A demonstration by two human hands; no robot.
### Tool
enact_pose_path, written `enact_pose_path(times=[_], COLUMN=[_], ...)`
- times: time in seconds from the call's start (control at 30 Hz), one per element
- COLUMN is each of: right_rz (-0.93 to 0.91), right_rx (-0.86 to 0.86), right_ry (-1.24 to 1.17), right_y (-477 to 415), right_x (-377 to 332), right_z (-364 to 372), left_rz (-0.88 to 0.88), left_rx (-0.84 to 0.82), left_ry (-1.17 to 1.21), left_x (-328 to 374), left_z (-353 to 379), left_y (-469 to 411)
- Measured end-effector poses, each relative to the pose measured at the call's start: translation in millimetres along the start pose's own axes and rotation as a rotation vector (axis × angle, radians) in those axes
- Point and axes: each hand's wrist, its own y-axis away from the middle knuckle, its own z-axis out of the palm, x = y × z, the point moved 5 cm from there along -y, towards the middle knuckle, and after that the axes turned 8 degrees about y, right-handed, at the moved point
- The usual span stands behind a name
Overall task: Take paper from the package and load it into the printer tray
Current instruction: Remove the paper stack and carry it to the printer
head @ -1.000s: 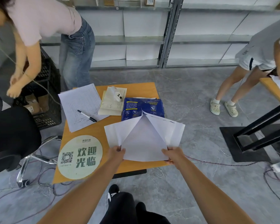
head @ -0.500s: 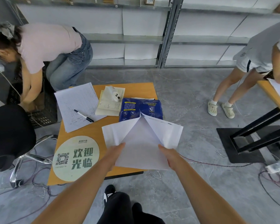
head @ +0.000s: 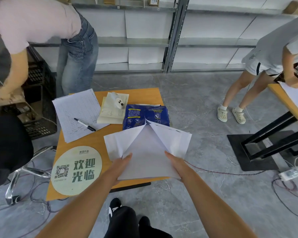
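Left hand (head: 121, 166) and right hand (head: 175, 162) both flat, fingers straight, pressing opposite side edges of white paper stack (head: 147, 160) held between them over near edge of orange wood-look table (head: 141, 96), rear sheets fanned left and right. Glossy blue paper package (head: 141, 114) just beyond stack, small print unreadable. Round sign (head: 76, 170) reads 美团外卖, 欢迎光临, plus QR code

A pen (head: 84, 124) is lying on a form (head: 70, 109) far left on the table (head: 144, 95); a round sign (head: 76, 170) is sitting near left; a person (head: 33, 19) is bending far left.
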Motion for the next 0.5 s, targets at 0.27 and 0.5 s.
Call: enact_pose_path(times=[0.27,0.5], right_rz=[-0.073,-0.138], right_rx=[0.037,0.016], right_ry=[-0.008,-0.058], right_y=[26,75], right_x=[0,-1], right_z=[3,6], left_rz=[0.091,0.070], left_rx=[0.009,-0.020], left_ry=[-0.089,-0.050], left_x=[2,-5], left_z=[-7,-7], left_y=[23,68])
